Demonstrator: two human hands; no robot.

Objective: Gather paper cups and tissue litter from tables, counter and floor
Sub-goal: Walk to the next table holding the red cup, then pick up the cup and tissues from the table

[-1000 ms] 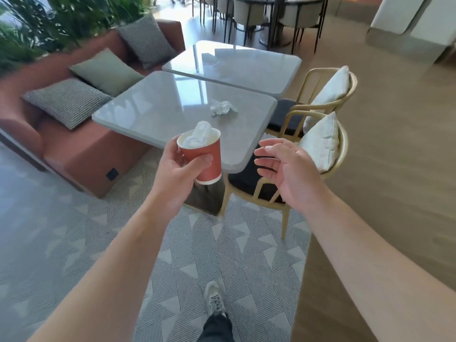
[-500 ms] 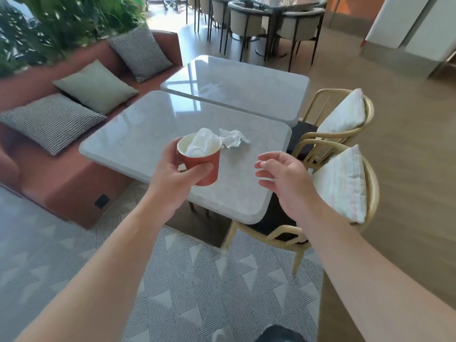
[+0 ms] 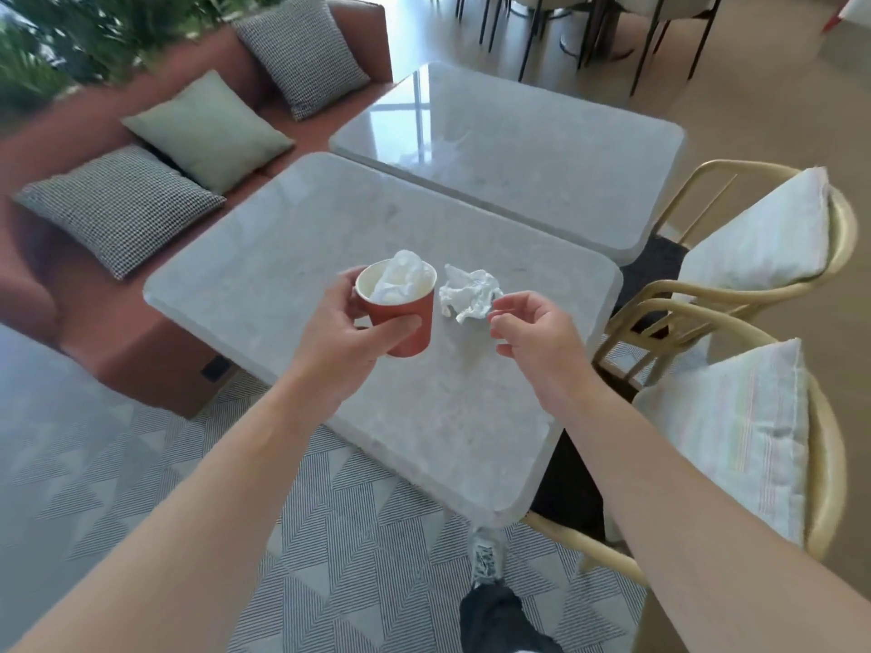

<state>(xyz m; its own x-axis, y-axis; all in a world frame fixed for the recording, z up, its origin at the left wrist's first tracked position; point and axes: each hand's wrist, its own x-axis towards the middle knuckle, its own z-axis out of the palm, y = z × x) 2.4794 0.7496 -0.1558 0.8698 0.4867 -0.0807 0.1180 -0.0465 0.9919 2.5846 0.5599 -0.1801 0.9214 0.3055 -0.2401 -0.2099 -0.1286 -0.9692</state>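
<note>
The left hand (image 3: 351, 332) grips a red paper cup (image 3: 399, 309) already stuffed with white tissue. The right hand (image 3: 528, 332), fingers (image 3: 500, 307) loosely curled and empty, hovers just beside the crumpled white tissue (image 3: 469, 293) lying mid-worktop, not yet picked up. The grey marble worktop (image 3: 424, 417) offers open room around it; rattan chairs (image 3: 707, 304) crowd its right edge.

Top edge crops blurred plants (image 3: 70, 35) and dark chairs (image 3: 589, 21).
</note>
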